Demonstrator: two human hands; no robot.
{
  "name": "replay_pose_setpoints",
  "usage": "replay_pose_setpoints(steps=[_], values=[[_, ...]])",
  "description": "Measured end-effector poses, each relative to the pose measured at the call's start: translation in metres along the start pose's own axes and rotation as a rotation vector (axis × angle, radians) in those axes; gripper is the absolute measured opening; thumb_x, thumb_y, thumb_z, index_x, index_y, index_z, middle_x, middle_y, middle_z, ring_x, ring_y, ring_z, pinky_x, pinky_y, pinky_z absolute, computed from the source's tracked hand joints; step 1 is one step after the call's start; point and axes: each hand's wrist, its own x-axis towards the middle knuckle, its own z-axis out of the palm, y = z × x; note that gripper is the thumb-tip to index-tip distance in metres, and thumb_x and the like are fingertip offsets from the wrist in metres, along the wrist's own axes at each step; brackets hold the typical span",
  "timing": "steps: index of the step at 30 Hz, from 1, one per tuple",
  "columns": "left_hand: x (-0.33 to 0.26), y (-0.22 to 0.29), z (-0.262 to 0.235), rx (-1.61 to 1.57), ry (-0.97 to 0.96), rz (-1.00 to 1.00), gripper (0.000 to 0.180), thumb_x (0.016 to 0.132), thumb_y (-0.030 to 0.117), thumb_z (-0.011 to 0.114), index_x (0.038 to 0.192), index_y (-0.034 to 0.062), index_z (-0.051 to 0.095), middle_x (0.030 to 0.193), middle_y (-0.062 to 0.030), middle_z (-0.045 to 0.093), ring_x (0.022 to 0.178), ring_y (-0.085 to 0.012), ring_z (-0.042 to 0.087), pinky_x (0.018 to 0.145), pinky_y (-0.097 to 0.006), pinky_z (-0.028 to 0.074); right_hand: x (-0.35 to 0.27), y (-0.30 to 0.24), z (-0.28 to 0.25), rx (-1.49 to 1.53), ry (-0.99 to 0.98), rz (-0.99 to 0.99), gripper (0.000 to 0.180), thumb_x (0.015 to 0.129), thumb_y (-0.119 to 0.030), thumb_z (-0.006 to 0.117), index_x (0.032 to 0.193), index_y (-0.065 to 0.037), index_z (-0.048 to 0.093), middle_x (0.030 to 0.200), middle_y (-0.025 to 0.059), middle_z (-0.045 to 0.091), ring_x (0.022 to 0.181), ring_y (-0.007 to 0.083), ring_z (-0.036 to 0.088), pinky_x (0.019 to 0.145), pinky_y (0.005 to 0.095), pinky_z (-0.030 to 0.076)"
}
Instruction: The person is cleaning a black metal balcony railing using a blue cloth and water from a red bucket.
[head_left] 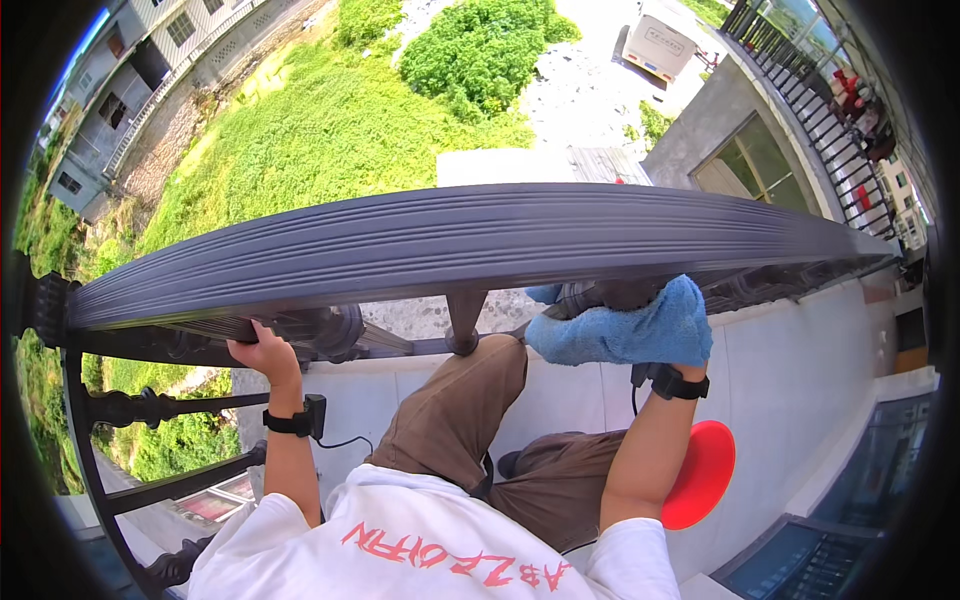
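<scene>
A broad dark grey railing [480, 235] with a grooved top spans the view in front of me. Below its top, at the left, my left hand [265, 357] has its fingers curled round a dark part of the railing's underside. My right hand [692, 371] is mostly hidden by a blue towel cloth [630, 328], which it presses against the railing's underside. The cloth is bunched, and part of it shows on the far side of a rounded dark post. Dark balusters [466, 322] stand below the top rail. Each wrist wears a black band with a small box.
Beside my right forearm is a red round basin [703, 475]. My brown-trousered knee [470, 385] is close to the balusters on a pale tiled floor [760, 370]. Beyond the railing lie green plants [290, 150], a white vehicle [660, 45] and buildings. Glass panels [880, 470] are at the right.
</scene>
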Motion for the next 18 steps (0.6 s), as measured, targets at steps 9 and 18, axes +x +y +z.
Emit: replay_pose_setpoints(steps=[9, 18], values=[[-0.001, 0.012, 0.004, 0.054, 0.062, 0.014, 0.014, 0.092, 0.003, 0.055, 0.103, -0.0049, 0.052, 0.086, -0.0068, 0.056, 0.069, -0.0122, 0.052, 0.062, -0.025, 0.043, -0.029, -0.019, -0.007, 0.657, -0.042, 0.086, 0.050, 0.094, -0.016, 0.058, 0.138, 0.004, 0.045, 0.137, 0.0147, 0.053, 0.123, 0.0238, 0.053, 0.104, 0.0337, 0.041], [-0.004, -0.007, -0.005, 0.063, -0.046, -0.181, 0.032, 0.091, -0.002, 0.051, 0.123, -0.0062, 0.053, 0.114, -0.0109, 0.057, 0.103, -0.0188, 0.056, 0.097, -0.031, 0.043, -0.004, -0.125, -0.007, -0.122, 0.365, -0.440, 0.035, 0.078, -0.021, 0.064, 0.110, -0.006, 0.064, 0.108, 0.0146, 0.065, 0.099, 0.0305, 0.062, 0.093, 0.0402, 0.048]])
